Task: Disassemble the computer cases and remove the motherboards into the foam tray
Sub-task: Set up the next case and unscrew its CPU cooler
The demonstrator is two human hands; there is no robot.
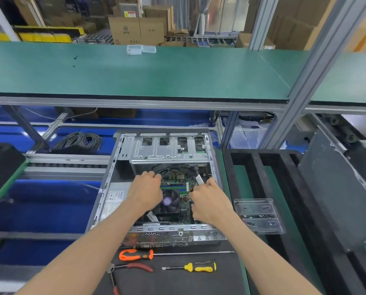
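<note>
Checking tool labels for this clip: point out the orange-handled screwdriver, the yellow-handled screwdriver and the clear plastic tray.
orange-handled screwdriver [135,254]: head view, on its orange grip.
yellow-handled screwdriver [200,267]: head view, on its yellow handle.
clear plastic tray [257,216]: head view, on its middle divider.

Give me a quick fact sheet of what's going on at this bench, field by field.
Worker: both hands inside an open computer case
Left hand: fingers curled at the motherboard's far edge, near cables
Right hand: curled by a white tag; grip unclear
Tools in front: orange screwdriver, yellow screwdriver, red pliers
Right of case: clear screw tray, black foam tray
Motherboard: not yet removed
</note>
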